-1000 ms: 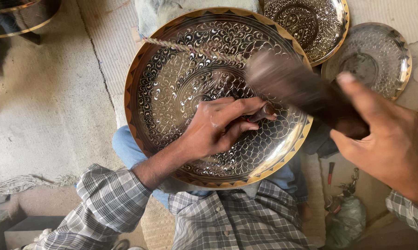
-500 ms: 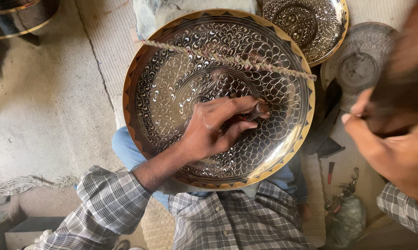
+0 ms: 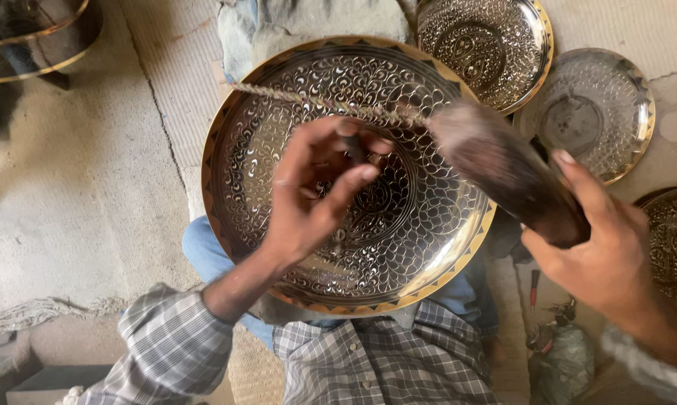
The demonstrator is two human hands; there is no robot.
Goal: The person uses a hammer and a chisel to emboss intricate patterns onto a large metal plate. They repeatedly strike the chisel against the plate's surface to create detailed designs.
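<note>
We are mid-engraving: our left hand (image 3: pixel 308 199) pinches a small chisel (image 3: pixel 353 150) over the large engraved brass tray (image 3: pixel 278 90) resting on our lap, while our right hand (image 3: pixel 601 255) clamps the blurred wooden mallet (image 3: pixel 503 169). We judge the coming strike needs the chisel steady.

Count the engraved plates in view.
5: one big plate on the lap, two at upper right, one cut by the right edge, one top left. Others may lie outside the frame.
</note>
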